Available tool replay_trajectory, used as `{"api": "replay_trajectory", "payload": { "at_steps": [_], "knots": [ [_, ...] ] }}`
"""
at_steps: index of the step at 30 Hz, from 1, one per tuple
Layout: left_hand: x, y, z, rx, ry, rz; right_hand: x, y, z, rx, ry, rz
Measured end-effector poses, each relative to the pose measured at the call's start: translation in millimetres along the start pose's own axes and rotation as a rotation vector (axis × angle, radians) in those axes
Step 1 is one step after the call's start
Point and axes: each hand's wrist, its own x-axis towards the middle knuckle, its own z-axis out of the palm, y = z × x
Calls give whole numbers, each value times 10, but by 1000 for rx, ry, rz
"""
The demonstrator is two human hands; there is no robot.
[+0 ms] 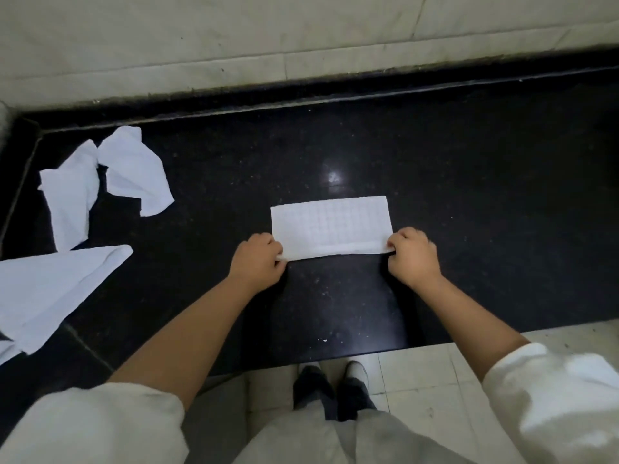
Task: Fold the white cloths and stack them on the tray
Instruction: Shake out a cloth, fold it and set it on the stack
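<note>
Head view: pale sleeves (93, 426) closest to me, forearms reaching over the black counter (469, 169). Left hand (258, 259) and right hand (413, 256) each pinch a near corner of the folded white cloth (331, 226) lying flat at centre. I see loose cloths (100, 175) far left.

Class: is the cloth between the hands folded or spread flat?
Folded: the cloth shows a doubled near edge, pinched by the left hand and right hand.
</note>
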Motion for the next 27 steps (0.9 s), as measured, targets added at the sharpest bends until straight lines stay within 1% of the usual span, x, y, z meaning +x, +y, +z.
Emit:
{"api": "replay_trajectory", "payload": {
  "at_steps": [2, 4, 6, 9, 12, 15, 18, 23, 27],
  "knots": [
    [15, -5, 16, -51, 99, -9, 0, -11, -2, 97, 106, 103],
    [82, 29, 9, -73, 162, -17, 38, -52, -33, 167, 143, 214],
    [170, 93, 0, -77, 139, -47, 83, -97, -36, 174, 97, 297],
    [297, 174, 23, -40, 71, -84, 153, -167, -4, 145, 13, 363],
    [394, 161, 62, 13, -12, -102, 233, -226, 14, 181, -25, 418],
    [428, 103, 108, 14, -69, -96, 265, -266, 4, 187, -44, 451],
    [439, 81, 143, -4, -74, -96, 284, -290, -13, 220, -32, 425],
    [434, 79, 157, -15, -68, -97, 319, -263, -13, 382, -27, 394],
    [443, 77, 154, -8, -67, -96, 385, -193, -19, 552, -9, 464]
  ]
}}
